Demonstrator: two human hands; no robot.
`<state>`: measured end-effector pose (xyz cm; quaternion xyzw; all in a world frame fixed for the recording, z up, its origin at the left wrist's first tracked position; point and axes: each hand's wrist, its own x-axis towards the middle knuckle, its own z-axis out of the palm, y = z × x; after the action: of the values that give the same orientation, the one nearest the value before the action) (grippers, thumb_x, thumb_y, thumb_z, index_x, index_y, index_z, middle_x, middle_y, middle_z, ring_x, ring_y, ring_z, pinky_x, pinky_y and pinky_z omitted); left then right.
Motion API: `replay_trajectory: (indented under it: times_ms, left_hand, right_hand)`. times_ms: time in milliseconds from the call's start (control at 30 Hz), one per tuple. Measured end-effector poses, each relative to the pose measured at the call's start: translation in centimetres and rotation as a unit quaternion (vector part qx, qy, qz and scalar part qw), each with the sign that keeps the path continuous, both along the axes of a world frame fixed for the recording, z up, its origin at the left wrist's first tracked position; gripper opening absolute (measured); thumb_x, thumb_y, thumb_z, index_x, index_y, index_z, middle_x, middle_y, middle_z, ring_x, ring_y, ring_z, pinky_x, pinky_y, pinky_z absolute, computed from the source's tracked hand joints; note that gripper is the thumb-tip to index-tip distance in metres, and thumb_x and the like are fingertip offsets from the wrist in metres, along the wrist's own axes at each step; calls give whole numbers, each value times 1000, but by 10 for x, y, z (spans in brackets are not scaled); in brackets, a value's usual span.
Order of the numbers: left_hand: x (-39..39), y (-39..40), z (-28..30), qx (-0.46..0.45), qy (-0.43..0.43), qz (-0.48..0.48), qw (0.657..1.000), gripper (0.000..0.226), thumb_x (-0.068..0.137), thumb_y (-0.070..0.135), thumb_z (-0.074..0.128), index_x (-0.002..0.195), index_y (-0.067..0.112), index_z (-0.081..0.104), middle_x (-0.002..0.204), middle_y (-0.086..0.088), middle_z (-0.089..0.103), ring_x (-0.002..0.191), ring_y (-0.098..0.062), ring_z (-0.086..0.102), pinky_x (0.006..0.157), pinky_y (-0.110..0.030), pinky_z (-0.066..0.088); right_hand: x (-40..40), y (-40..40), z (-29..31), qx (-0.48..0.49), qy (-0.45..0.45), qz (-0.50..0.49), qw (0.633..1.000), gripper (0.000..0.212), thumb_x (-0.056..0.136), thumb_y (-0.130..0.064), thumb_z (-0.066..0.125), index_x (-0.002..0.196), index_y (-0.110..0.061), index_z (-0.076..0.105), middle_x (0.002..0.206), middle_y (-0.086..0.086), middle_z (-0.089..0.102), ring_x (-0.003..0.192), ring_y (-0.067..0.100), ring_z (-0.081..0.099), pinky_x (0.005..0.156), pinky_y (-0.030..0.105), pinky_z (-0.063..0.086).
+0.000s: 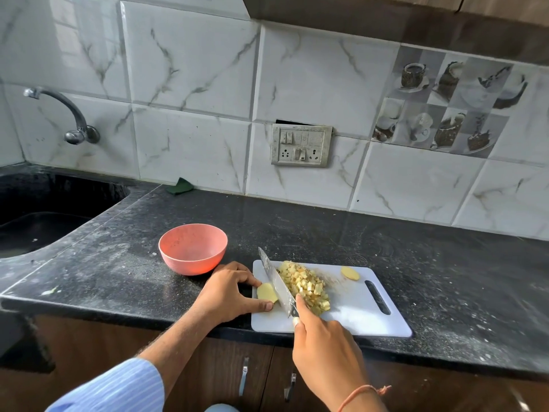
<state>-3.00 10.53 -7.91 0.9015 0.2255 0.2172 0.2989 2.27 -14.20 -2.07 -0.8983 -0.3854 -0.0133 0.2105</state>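
The slice (266, 292), at the board's (356, 310) left edge, is likely light, firm and slippery: the left hand (228, 292) pinches its ends, while the right hand (323, 346) grips the knife (277, 283), forefinger along the spine.

I see the board (350, 319) on the table (445, 278) at its front edge, with the bowl (193, 248) just beyond its far left corner. On the board, the chopped pieces (306, 285) sit in the middle. The knife (276, 281) lies just left of them, and a slice (266, 292) lies left of the blade, beside the left grip (228, 289). A second slice (350, 272) lies right of the heap, near the far edge. The sink (44, 221) is far left, with the tap (68, 114) on the wall behind it.
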Motion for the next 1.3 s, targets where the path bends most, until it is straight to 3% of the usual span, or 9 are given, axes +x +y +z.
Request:
replay_trajectory:
  times_ms: [133,333,800,967,1167,1300]
  left_hand:
    - [1,0,0,-5,0,6,1000,69,48,85,86,100,39,80,112,28,58,106,2,54,83,-16,44]
    - [-3,-3,-1,-2,4,6,1000,87,43,98,71,107,39,80,115,27,58,110,-1,53,91,-23,48]
    - [-8,-3,-1,13,-3,2,1000,78,51,93,78,107,39,80,113,27,59,107,0,56,90,-22,51]
    - [-6,-3,-5,4,-15,16,1000,74,48,91,81,101,40,80,110,27,60,107,2,55,90,-21,49]
    - [-5,-2,-3,0,-12,5,1000,69,52,84,85,103,38,81,111,25,60,105,3,57,86,-13,45]
    - [-6,-2,-3,2,-13,10,1000,70,52,86,84,104,39,81,111,25,60,105,2,56,83,-13,43]
  right_hand:
    - [-1,2,-1,5,9,10,1000,56,112,-41,34,166,-37,19,94,-10,66,78,6,59,53,17,37]
    - [4,26,-2,-24,0,3,1000,54,111,-35,39,164,-36,26,107,-2,72,94,15,67,75,28,53]
    - [-1,3,-5,2,5,6,1000,56,112,-40,33,166,-37,19,92,-7,68,82,8,63,67,23,50]
    - [-1,1,-1,10,5,13,1000,57,111,-43,32,166,-40,16,103,-7,72,87,9,63,68,22,44]
    - [-5,19,-1,-59,-34,19,997,60,110,-32,39,166,-34,16,100,-1,72,90,17,69,78,33,59]
    - [-3,32,0,-93,-47,12,994,61,110,-28,38,166,-34,15,108,5,72,98,23,68,83,37,58]
